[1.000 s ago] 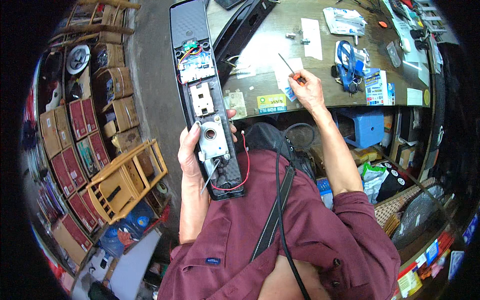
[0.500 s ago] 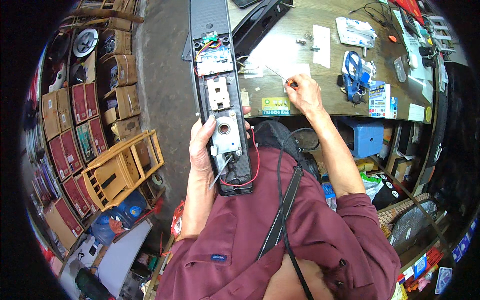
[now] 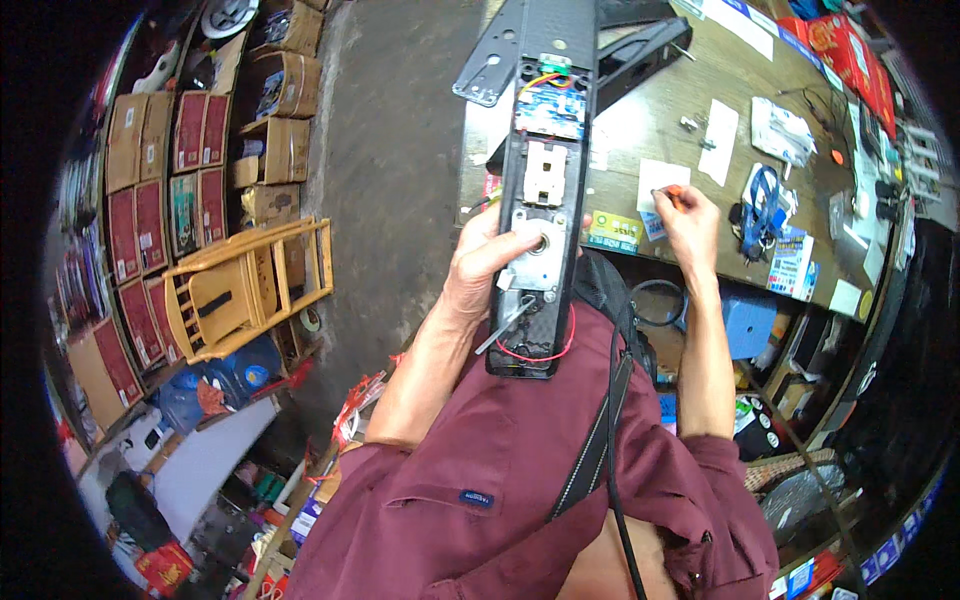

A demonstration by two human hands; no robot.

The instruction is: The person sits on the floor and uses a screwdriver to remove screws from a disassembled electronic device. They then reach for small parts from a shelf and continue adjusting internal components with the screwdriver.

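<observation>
My left hand (image 3: 478, 262) grips a long black electronic door lock panel (image 3: 545, 218), its back side up, above the table's left front edge. The thumb lies on the metal plate beside its round hole. Above that plate are a white bracket (image 3: 546, 172) and a circuit board (image 3: 552, 112) with coloured wires. A grey spindle (image 3: 506, 328) sticks out near the lower end, where a red wire (image 3: 573, 335) loops out. In my closed right hand (image 3: 693, 228) is a screwdriver with an orange-red handle (image 3: 676, 194), held over the table; its shaft is barely visible.
Another black panel (image 3: 645, 62) lies on the table (image 3: 655, 140) behind. A white paper strip (image 3: 718, 142), a blue lanyard (image 3: 762, 210) and cards lie to the right. A wooden chair (image 3: 250, 290) and shelved boxes (image 3: 275, 150) stand left; a blue stool (image 3: 745, 325) is under the table.
The whole view has shifted. My left thumb has moved from the panel's edge onto the metal plate. The screwdriver's long shaft, plain before, hardly shows now; my right hand is slightly further right.
</observation>
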